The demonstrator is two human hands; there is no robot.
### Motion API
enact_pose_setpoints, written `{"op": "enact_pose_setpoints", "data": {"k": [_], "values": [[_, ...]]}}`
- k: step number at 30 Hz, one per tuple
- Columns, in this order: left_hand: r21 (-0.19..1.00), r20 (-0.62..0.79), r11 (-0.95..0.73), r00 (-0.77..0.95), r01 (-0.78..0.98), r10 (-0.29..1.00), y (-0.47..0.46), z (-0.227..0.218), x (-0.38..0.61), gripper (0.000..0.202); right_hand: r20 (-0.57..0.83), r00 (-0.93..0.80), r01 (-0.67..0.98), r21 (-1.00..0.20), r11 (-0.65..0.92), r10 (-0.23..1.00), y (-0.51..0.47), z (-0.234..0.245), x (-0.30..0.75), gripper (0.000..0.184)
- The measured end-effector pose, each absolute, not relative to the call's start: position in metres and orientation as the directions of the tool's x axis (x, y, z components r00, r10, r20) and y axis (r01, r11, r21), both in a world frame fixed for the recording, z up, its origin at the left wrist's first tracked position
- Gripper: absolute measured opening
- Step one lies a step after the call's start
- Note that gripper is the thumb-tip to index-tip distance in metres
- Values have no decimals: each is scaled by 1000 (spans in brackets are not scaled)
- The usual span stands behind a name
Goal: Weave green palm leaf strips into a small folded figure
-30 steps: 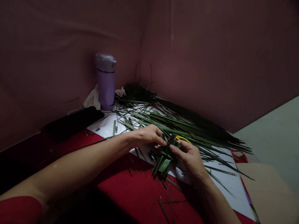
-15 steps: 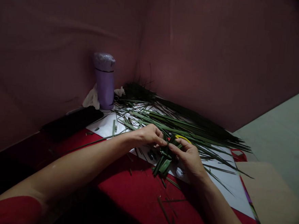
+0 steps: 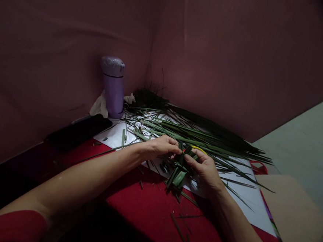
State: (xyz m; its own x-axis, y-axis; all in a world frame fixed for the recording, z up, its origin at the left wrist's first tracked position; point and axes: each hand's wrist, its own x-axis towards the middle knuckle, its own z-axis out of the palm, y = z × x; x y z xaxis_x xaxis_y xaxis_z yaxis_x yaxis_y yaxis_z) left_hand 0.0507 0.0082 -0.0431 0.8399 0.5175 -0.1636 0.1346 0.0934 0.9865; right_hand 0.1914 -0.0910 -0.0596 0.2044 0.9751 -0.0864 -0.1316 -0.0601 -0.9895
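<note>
Between my hands is a small piece of folded, woven green leaf strips (image 3: 179,177), with strip ends sticking out below. My left hand (image 3: 165,146) pinches its upper left part with thumb and forefinger. On the other side, my right hand (image 3: 202,166) grips the strips near the top right, its thumb towards the left hand. Just behind the right fingers shows a yellow curved handle (image 3: 199,149), perhaps of scissors; the rest of it is hidden. Long green leaf blades (image 3: 183,130) lie in a loose pile beyond both hands.
White sheets (image 3: 244,200) lie under the leaves on a red cloth (image 3: 141,204). A purple bottle (image 3: 113,92) stands at the back left, beside crumpled tissue (image 3: 98,107) and a dark flat object (image 3: 79,130). Pink walls (image 3: 223,59) enclose the back. A tan board (image 3: 290,211) lies at right.
My fingertips have drawn slightly apart, and my right thumb has shifted a little to the right on the strips. Everything else looks the same.
</note>
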Motion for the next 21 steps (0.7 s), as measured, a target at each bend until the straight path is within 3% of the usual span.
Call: {"op": "enact_pose_setpoints", "data": {"k": [10, 21], "values": [[991, -103, -21, 844, 133, 526, 9, -47, 50, 25, -34, 219, 24, -999, -40, 975, -92, -56, 188, 29], [993, -119, 66, 874, 99, 471, 15, -50, 51, 24, 10, 173, 96, -995, -7, 985, -90, -61, 192, 27]]}}
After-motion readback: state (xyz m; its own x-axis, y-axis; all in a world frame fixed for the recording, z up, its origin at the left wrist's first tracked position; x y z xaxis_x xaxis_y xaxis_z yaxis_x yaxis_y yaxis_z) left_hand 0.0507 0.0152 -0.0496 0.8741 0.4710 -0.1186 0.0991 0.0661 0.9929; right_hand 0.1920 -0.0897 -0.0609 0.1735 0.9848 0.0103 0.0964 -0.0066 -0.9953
